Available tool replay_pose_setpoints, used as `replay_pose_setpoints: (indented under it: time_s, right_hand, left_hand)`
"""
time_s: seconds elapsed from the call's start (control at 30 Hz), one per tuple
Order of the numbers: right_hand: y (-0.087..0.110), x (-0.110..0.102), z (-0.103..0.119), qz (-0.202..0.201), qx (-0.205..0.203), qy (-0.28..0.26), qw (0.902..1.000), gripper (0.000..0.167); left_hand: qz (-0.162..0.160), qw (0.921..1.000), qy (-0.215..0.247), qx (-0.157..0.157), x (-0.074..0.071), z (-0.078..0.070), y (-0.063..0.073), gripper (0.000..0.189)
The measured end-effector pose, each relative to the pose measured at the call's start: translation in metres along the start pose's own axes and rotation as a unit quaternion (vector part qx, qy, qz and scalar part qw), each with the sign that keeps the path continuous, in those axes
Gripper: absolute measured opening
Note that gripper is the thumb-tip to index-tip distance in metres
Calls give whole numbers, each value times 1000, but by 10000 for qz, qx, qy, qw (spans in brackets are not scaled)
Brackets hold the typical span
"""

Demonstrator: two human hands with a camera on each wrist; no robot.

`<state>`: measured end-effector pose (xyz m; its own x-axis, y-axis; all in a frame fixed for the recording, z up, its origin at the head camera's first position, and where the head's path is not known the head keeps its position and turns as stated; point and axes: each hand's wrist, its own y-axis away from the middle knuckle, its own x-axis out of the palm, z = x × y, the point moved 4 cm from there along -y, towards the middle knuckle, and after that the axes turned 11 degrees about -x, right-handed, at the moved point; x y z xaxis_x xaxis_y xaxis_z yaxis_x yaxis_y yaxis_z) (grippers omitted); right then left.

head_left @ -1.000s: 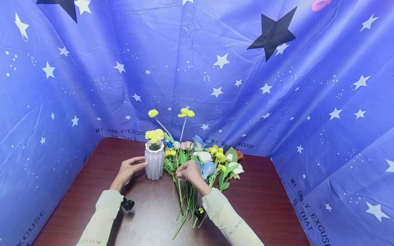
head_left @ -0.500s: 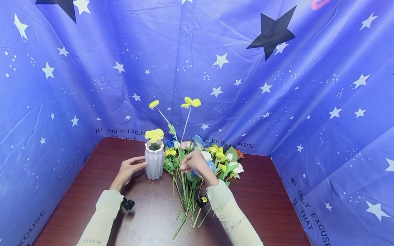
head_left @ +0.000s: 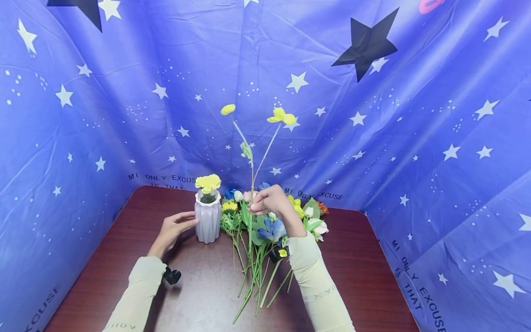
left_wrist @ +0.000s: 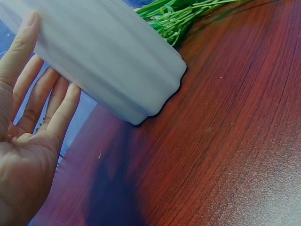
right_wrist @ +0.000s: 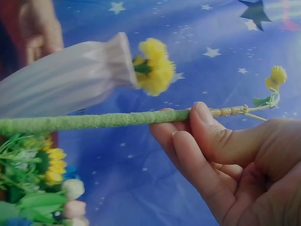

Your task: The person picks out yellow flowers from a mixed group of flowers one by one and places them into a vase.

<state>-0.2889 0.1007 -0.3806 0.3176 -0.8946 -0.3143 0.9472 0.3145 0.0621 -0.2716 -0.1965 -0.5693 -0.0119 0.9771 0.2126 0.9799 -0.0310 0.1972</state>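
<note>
A pale lilac vase (head_left: 208, 220) with a scalloped rim stands upright on the table, one yellow flower (head_left: 209, 183) in its mouth. Beside it, my left hand (head_left: 176, 229) touches its left side; in the left wrist view the fingers (left_wrist: 66, 110) are fairly straight against the wall. My right hand (head_left: 271, 204) pinches the stem of a branched yellow flower (head_left: 282, 116) between thumb and fingers. That stem (right_wrist: 94, 122) is wrapped in green, and it rises upright above a pile of artificial flowers (head_left: 271, 229) lying right of the vase.
The pile holds blue, white, pink and yellow blooms plus a sunflower (head_left: 229, 207); its loose stems (head_left: 249, 295) reach toward the table's front. Starry blue cloth (head_left: 265, 83) hangs around the dark red wooden table (head_left: 352, 272).
My right hand has risen and shifted right, lifting the branched yellow flower up out of the pile. My left hand and the vase have stayed in place.
</note>
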Motion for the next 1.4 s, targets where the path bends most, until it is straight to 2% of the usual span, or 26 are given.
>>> replay_pose_setpoints:
  time_s: [0.27,0.53,0.9,1.13,1.3,1.4]
  right_hand:
    - [-1,-11,29,-204,-291,-176,9992,7]
    - [-3,-16,48,-381,-488,-474,9970,7]
    - [-5,-17,57,-650,-723,-685,9929,7]
    - [-7,-19,68,-649,-856,-666,9920,5]
    - [-8,-16,71,-768,-1015,-861,9881,16]
    - [-8,-12,70,-836,-1101,-929,9860,11]
  left_hand:
    - [45,10000,-6,36,0,0,-2,24]
    - [-41,9999,-110,26,0,3,-2,25]
    - [-17,9999,-97,20,1,6,-1,26]
    - [-33,9999,-111,4,0,6,-1,27]
    - [-36,9999,-102,18,0,5,-2,29]
    - [-21,10000,-59,43,0,4,-2,29]
